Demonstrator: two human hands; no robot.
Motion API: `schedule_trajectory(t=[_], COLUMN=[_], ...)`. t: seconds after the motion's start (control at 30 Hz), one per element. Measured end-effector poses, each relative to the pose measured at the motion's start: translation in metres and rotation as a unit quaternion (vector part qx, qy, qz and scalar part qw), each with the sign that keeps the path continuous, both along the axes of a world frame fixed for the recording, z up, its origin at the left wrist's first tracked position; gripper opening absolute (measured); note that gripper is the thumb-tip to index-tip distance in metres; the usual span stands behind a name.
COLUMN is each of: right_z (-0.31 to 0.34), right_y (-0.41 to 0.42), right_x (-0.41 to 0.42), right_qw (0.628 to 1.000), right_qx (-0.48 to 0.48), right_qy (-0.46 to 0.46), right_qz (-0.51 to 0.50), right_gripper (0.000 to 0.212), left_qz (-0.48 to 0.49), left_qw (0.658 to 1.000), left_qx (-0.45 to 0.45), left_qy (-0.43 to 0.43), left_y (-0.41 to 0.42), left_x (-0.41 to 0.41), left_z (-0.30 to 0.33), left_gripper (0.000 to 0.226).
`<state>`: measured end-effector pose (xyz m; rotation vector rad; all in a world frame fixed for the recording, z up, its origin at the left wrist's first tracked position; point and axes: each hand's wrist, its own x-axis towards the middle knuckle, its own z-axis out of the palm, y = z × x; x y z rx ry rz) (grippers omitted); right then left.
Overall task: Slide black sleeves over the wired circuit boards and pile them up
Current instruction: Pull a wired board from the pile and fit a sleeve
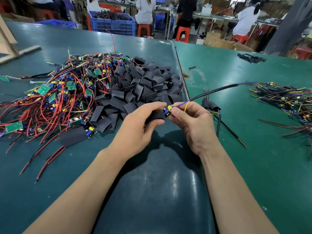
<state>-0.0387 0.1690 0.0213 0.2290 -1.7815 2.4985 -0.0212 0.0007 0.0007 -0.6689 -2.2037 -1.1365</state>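
Two bare hands meet just above the green table (152,191), working one piece between them. The left hand (138,130) has thumb and fingers curled around a black sleeve (156,115), pinching it flat, while the right hand (190,122) pinches the end of a wired circuit board (168,111) that pokes out of the sleeve's right mouth (a yellow part and a bit of blue are all that shows of it). From that board a thin blue and a yellow wire run into a black cable (216,91) that arcs up and away to the right. Just beyond the hands lies a big heap of loose black sleeves (145,85), and touching its left side a tangle of bare boards with red and black wires (55,95). Well off to the right sits a pile of finished pieces (283,98) with dark cables. Near the left forearm one sleeved board (76,135) lies on the table by itself. Farther back, people sit on red stools (143,29) beside a blue crate (113,24).
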Motion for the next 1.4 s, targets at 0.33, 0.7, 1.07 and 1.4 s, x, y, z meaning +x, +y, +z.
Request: schedule_trajectory(t=[0.33,0.7,1.07,1.4], right_z=[-0.0013,0.0009,0.0049,0.0043], right_y=[-0.0079,-0.0092,-0.0034,-0.0021], right_x=[0.0002,0.0024,0.0008,0.003], right_qw=[0.999,0.999,0.989,0.995], right_qx=[-0.038,-0.038,-0.104,-0.053], right_qy=[-0.009,-0.022,-0.101,-0.078], right_qz=[-0.035,-0.03,0.001,0.033], right_gripper=[0.012,0.012,0.013,0.015], left_qz=[-0.012,-0.003,0.013,0.044], left_qw=[0.999,0.997,0.994,0.995], left_qx=[0.033,0.064,0.099,0.081], left_qy=[-0.019,-0.036,-0.051,-0.046], left_y=[0.0005,0.0002,0.0016,-0.0019], left_x=[-0.0003,-0.0005,0.0023,-0.0014], left_z=[-0.0014,-0.0018,0.0006,-0.0024], left_gripper=[0.036,0.031,0.024,0.036])
